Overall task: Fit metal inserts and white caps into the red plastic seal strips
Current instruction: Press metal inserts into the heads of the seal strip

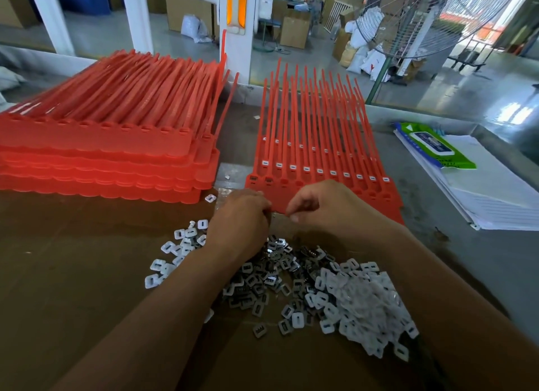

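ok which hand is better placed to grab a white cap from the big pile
Right, likely: the right hand is nearer the big white cap pile; the left hand is by the metal inserts.

i have just one view: a wide-angle camera on the person's head, facing forward and down, close over the left hand (239, 218) and right hand (323, 207) at the table (495, 274), factory floor (466, 81) beyond.

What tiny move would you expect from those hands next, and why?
Probably seating a grey metal insert from the pile in the third socket of the front red plastic seal strip sheet: its two leftmost sockets look filled, the rest empty, and the left hand and right hand bunch at its near edge.
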The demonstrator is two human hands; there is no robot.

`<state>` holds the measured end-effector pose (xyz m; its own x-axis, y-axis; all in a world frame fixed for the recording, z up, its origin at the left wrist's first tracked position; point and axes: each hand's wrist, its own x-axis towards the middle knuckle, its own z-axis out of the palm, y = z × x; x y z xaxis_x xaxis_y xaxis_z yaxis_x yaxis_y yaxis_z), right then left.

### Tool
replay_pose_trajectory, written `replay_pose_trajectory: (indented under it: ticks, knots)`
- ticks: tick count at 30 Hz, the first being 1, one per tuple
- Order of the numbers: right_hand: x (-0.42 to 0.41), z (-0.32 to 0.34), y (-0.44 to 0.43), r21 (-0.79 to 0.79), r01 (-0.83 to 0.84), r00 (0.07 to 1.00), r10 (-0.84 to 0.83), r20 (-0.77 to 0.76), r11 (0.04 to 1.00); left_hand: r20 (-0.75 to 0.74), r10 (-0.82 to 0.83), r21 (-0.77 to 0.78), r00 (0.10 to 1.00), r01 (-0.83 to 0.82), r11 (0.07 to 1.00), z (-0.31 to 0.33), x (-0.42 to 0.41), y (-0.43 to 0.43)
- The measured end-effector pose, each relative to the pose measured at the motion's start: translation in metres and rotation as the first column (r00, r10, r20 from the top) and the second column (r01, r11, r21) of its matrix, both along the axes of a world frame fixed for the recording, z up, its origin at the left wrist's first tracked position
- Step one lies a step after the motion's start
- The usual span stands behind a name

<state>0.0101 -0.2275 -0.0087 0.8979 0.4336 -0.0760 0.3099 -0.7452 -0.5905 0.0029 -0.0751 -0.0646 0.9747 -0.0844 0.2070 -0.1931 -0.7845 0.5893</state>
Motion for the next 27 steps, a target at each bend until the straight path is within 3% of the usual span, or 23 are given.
replay_pose_trajectory:
  ticks: [7, 13, 27]
  knots:
    - [-0.013, -0.006, 0.009, -0.129, -0.157, 0.984, 0.166, 0.062, 0.979, -0.008, -0.002, 0.027, 1.000, 0.002, 1.000, 0.001, 0.000, 0.001]
    - [-0.013, -0.015, 0.013, -0.241, -0.052, 0.990, 0.081, 0.113, 0.969, 0.008, 0.001, 0.018, 1.000, -0.001, 1.000, 0.000, -0.001, 0.000]
    - [-0.018, -0.011, 0.013, -0.266, -0.120, 0.990, 0.135, 0.038, 0.956, 0.031, -0.012, 0.015, 0.999, 0.011, 1.000, -0.001, -0.001, 0.001]
